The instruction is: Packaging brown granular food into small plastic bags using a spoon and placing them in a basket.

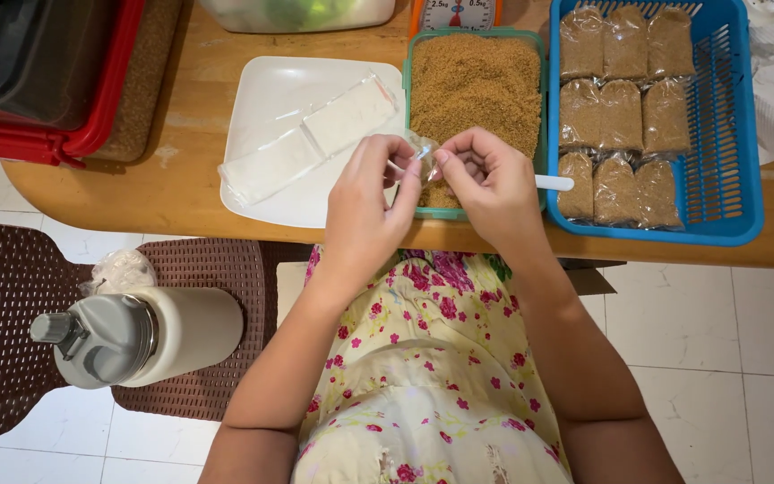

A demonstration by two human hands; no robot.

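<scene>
- Both hands met over the near edge of the green tub (pixel 416 45); left hand (pixel 365 211) and right hand (pixel 485 184) pinched a small clear bag (pixel 421 154) between thumb and fingertips, fingers narrow
- The step looked like opening the bag's mouth; the thin, slippery film would call for a fine rub to part its layers
- The tub held brown grains (pixel 477 85), loose and sandy
- A white handle (pixel 554 183) showed beside the right hand, its head hidden
- The blue basket (pixel 741 116), slotted plastic, held nine filled packs (pixel 624 112) in rows
- A square white plate (pixel 262 90) carried a flat stack of bags (pixel 311 139)
- The table (pixel 181 179) was rounded wood
</scene>
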